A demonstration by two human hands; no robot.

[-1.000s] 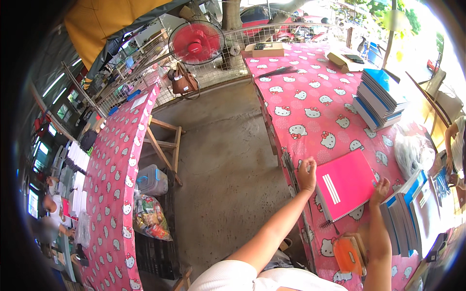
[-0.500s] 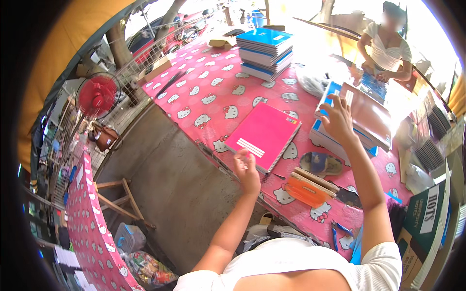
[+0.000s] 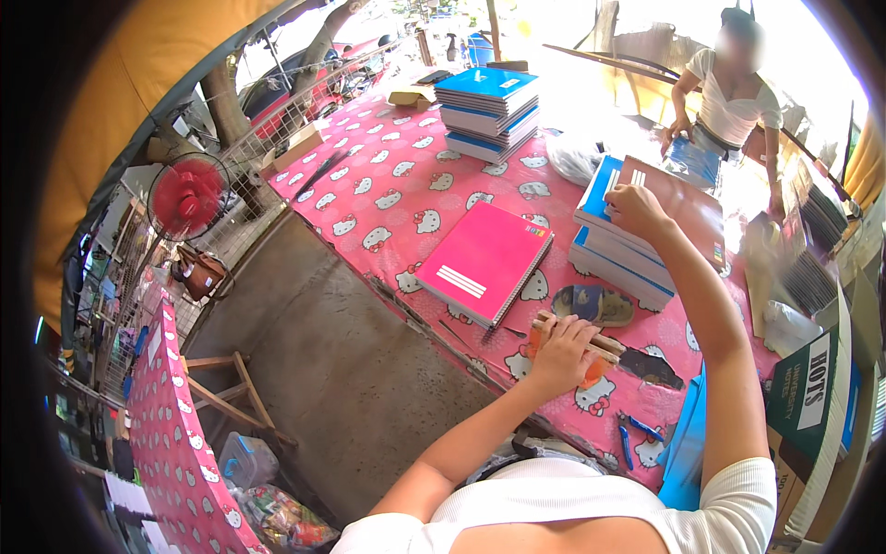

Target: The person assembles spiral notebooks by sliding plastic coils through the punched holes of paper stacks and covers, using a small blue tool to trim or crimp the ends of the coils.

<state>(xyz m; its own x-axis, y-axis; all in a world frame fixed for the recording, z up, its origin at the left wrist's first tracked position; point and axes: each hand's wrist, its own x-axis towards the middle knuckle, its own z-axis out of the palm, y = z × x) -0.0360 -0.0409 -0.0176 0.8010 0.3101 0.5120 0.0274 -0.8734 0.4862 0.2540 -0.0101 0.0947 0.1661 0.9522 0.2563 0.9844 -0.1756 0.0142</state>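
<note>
1. Pink patterned cloth covers the long table (image 3: 406, 185) that runs across the middle of the view, with a red-bladed electric fan (image 3: 187, 197) standing well off to its left behind a wire fence.
2. A flat pink spiral-bound notebook with white stripes (image 3: 484, 260) lies closed on the cloth, apart from both hands.
3. The person's left hand (image 3: 563, 351) comes up from the lower edge on a bent forearm and presses palm-down near the table's near edge. Its fingers are curled over an orange tool with thin wooden sticks (image 3: 595, 355), gripping it against the cloth.
4. Just beyond that hand sits a small dark blue patterned pouch (image 3: 591, 305), touching nothing else that I can make out.
5. The right arm stretches long and nearly straight up the right side. The right hand (image 3: 635, 208) rests at the near left corner of a brown-covered book (image 3: 678, 208), fingers bent and pinching that cover's edge.
6. The brown book tops a stack of blue and white notebooks (image 3: 614, 249) just right of the pink one.
7. Small blue-handled pliers (image 3: 637, 432) lie by the near edge, close to the right elbow.
8. Further back stands another pile of blue books (image 3: 487, 113), and at the far right a second person in a white top (image 3: 729, 102) bends over the table.
</note>
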